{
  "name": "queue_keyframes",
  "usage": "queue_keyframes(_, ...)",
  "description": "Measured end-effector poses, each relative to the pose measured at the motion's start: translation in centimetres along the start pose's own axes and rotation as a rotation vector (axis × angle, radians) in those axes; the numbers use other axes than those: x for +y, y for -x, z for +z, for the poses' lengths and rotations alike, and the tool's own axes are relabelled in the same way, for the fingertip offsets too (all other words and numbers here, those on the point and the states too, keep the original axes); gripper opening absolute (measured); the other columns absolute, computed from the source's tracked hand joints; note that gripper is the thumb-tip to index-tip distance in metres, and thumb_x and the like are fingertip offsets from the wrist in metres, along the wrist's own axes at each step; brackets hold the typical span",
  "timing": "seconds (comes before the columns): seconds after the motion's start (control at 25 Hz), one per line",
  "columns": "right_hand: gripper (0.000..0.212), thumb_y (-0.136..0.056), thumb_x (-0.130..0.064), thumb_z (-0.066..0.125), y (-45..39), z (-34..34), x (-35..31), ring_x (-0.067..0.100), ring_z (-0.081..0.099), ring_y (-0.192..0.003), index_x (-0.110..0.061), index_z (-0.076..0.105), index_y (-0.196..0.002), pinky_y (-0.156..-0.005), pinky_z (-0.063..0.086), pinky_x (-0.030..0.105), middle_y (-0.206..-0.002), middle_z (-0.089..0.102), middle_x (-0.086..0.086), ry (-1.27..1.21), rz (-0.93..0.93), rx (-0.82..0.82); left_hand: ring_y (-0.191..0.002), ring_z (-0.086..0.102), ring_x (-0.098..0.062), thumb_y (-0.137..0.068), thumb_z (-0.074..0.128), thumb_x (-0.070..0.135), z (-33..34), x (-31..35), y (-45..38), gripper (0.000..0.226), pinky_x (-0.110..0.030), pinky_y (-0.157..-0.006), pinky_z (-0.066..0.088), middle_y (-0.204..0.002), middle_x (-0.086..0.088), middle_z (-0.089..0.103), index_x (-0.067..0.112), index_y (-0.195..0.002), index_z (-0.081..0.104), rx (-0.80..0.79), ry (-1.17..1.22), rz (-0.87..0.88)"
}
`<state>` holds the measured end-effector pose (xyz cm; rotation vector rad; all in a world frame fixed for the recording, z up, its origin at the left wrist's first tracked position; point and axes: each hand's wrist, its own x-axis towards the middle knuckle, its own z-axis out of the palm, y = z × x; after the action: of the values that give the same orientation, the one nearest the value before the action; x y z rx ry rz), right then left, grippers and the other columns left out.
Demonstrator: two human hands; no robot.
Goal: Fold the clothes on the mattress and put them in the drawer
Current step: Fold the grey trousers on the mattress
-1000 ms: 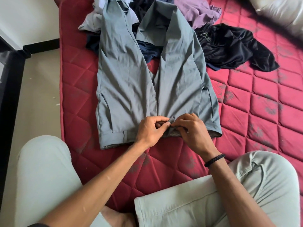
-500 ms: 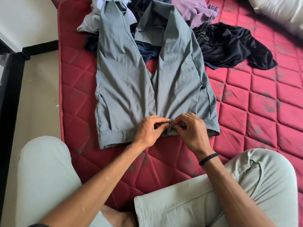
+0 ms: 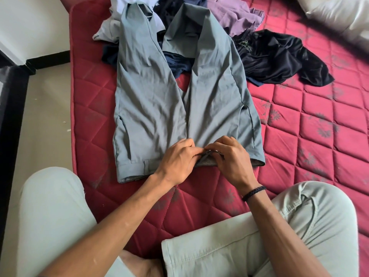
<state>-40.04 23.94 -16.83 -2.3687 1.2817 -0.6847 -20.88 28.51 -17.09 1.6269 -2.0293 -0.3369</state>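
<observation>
Grey trousers (image 3: 151,108) lie spread on the red quilted mattress (image 3: 311,148), waistband toward me, legs reaching away over a pile of clothes. My left hand (image 3: 177,158) and my right hand (image 3: 231,156) meet at the middle of the waistband. Both pinch the fabric at the fly, where a small dark fastening shows between the fingertips. The drawer is not in view.
Behind the trousers lie a black garment (image 3: 279,56), a purple one (image 3: 235,15), a navy one (image 3: 175,64) and a pale blue one (image 3: 111,27). A white pillow (image 3: 339,15) sits at the far right. Beige floor (image 3: 46,108) runs along the mattress's left edge. My crossed legs (image 3: 239,246) fill the foreground.
Both hands stay at the waistband's middle. The fingers have shifted slightly and the waistband edge between them is lifted a little more.
</observation>
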Motion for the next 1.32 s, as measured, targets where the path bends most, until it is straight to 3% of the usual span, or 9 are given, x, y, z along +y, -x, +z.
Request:
queue_keyframes(0.36,0.023,-0.080,-0.009,0.069,0.1,-0.6,0.1,0.025,0.061,-0.090,-0.024,0.076,-0.096,-0.077,0.054,0.044,-0.093,0.062,-0.005,-0.008,0.001,-0.034,-0.105,0.050,-0.017,-0.083,0.067,0.008,-2.4,-1.9,1.4,0.062,-0.034,-0.096,0.048,-0.111,0.006,0.048,0.034,-0.139,0.060,-0.168,-0.186,0.084)
queue_keyframes(0.64,0.018,-0.065,-0.010,0.065,0.0,-1.2,-0.7,0.019,0.057,-0.071,-0.023,0.064,-0.078,-0.062,0.051,0.041,-0.078,0.056,-0.007,-0.017,0.015,-0.136,-0.096,0.047,-0.022,-0.064,0.056,-0.016,-5.7,-5.4,2.6,0.088,-0.045,-0.083,0.053,-0.103,0.002,0.042,0.033,-0.136,0.059,-0.078,-0.369,-0.178)
queue_keyframes(0.72,0.007,-0.066,-0.027,0.066,0.3,-1.4,-1.3,0.019,0.060,-0.067,-0.024,0.064,-0.073,-0.062,0.051,0.037,-0.073,0.057,-0.007,0.067,0.002,-0.198,-0.099,0.044,-0.021,-0.069,0.062,-0.003,-6.0,-5.2,2.8,0.080,-0.044,-0.088,0.050,-0.105,0.004,0.039,0.035,-0.140,0.057,-0.183,-0.385,-0.163)
queue_keyframes(0.84,0.040,-0.078,-0.060,0.071,0.0,-1.9,-1.8,0.012,0.059,-0.062,-0.024,0.061,-0.064,-0.057,0.046,0.031,-0.066,0.055,-0.010,0.106,0.085,-0.118,-0.114,0.043,-0.016,-0.085,0.061,0.059,-6.3,-5.1,3.9,0.070,-0.040,-0.106,0.043,-0.112,0.009,0.039,0.040,-0.151,0.045,-0.396,-0.255,-0.260)
queue_keyframes(0.92,0.034,-0.085,-0.053,0.075,-1.3,-1.3,-2.9,0.009,0.058,-0.064,-0.024,0.067,-0.070,-0.059,0.049,0.033,-0.071,0.056,-0.010,0.002,0.099,0.000,-0.117,0.047,-0.016,-0.083,0.042,0.082,-6.6,-5.4,3.2,0.074,-0.039,-0.107,0.043,-0.111,0.007,0.047,0.039,-0.142,0.057,-0.336,-0.172,-0.345)
queue_keyframes(1.04,0.005,-0.088,-0.024,0.075,-4.5,1.7,-4.9,0.013,0.062,-0.071,-0.021,0.077,-0.091,-0.070,0.053,0.035,-0.085,0.064,-0.003,-0.136,0.021,-0.015,-0.108,0.057,-0.028,-0.098,0.044,0.049,-5.1,-5.8,-0.8,0.045,-0.047,-0.098,0.049,-0.109,-0.002,0.062,0.027,-0.125,0.072,-0.006,-0.096,-0.237)
queue_keyframes(1.12,0.011,-0.084,-0.015,0.067,-6.7,4.5,-5.3,0.028,0.065,-0.075,-0.015,0.075,-0.091,-0.070,0.053,0.040,-0.085,0.066,0.009,-0.098,0.016,-0.088,-0.118,0.055,-0.033,-0.097,0.047,0.026,-3.2,-6.4,-3.9,0.042,-0.051,-0.101,0.048,-0.129,-0.004,0.064,0.021,-0.133,0.067,0.010,-0.151,-0.145)
queue_keyframes(1.24,0.016,-0.080,-0.014,0.058,-8.5,7.0,-4.4,0.038,0.066,-0.079,-0.014,0.073,-0.084,-0.068,0.053,0.044,-0.080,0.070,0.014,-0.063,0.154,-0.046,-0.154,0.019,-0.032,-0.107,0.038,0.036,-1.3,-8.8,-6.1,0.052,-0.062,-0.119,0.023,-0.168,0.008,0.027,0.027,-0.158,0.038,-0.211,-0.305,-0.254)
queue_keyframes(1.32,0.015,-0.081,-0.011,0.062,-8.4,7.8,-3.5,0.031,0.066,-0.077,-0.016,0.075,-0.086,-0.069,0.053,0.041,-0.080,0.071,0.008,-0.123,0.219,0.057,-0.159,0.001,-0.027,-0.107,0.021,0.055,-0.7,-11.6,-5.8,0.060,-0.067,-0.122,0.007,-0.171,0.017,0.005,0.035,-0.163,0.018,-0.215,-0.381,-0.316)
